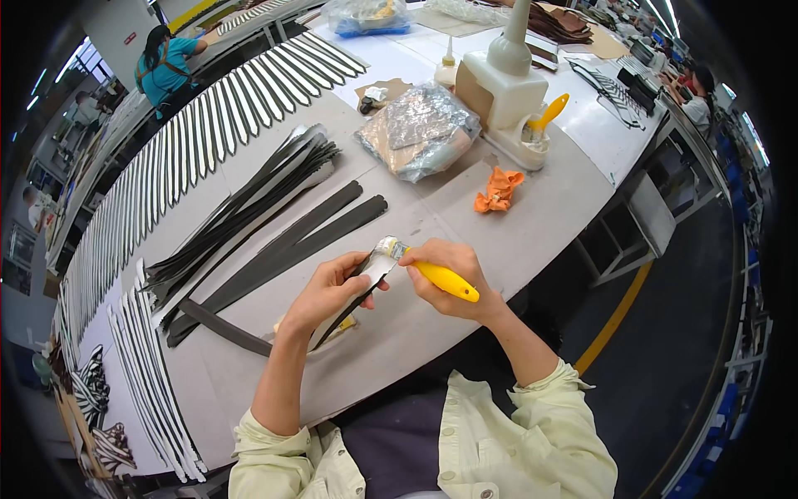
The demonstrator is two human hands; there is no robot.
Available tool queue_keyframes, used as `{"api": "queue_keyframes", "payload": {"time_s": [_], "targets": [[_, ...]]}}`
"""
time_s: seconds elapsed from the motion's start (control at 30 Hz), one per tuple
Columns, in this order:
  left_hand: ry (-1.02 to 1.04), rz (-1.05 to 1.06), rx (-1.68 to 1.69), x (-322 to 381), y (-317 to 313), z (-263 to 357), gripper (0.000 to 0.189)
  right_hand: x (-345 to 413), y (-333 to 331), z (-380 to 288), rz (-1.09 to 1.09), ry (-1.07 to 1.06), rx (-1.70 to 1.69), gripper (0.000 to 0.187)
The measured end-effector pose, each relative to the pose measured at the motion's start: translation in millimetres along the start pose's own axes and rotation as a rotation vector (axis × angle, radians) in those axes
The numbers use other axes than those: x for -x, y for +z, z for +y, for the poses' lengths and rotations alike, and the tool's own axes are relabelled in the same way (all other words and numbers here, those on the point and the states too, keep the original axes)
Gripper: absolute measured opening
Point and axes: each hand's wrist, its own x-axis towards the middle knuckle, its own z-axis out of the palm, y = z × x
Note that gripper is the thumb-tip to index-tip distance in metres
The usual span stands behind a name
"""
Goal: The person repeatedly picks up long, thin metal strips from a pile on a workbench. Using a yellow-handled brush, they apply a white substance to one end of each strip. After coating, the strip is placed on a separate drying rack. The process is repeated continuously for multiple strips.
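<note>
Between the thumb and fingers of my left hand (pixel 333 290) is one end of a dark strip with a white face (pixel 379 268), raised off the table. The rest of that strip runs back under my left forearm. My right hand (pixel 458 274) grips a brush with a yellow handle (pixel 446 280). Its bristles, coated in white paste, touch the tip of the strip. Two flat dark strips (pixel 274 262) lie beyond my left hand, beside a bundle of dark strips (pixel 249 206). A small yellow item (pixel 341 325) is partly hidden beneath the held strip.
A white glue dispenser (pixel 505 93) holds a second yellow brush (pixel 552 112) in its cup. Nearby sit a plastic-wrapped package (pixel 421 128) and a crumpled orange piece (pixel 499 190). White-faced strips (pixel 206 128) line the far edge; more (pixel 156 374) lie at left. A person (pixel 165 68) works beyond.
</note>
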Motion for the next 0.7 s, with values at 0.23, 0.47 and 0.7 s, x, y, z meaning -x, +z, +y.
{"api": "queue_keyframes", "payload": {"time_s": [0.23, 0.47, 0.7], "targets": [[-0.016, 0.019, -0.038, 2.7, 1.0, -2.4, 0.038, 7.6, -4.5, 5.2, 0.085, 0.073, -0.013, 0.015], [-0.013, -0.022, -0.029, 3.5, -2.7, -11.7, 0.044, 11.5, -20.9, -3.1, 0.032, 0.192, 0.007, 0.012], [-0.029, -0.034, -0.039, 3.7, 3.4, -6.9, 0.043, 0.4, -13.3, -7.7, 0.002, 0.03, 0.021, 0.009]]}}
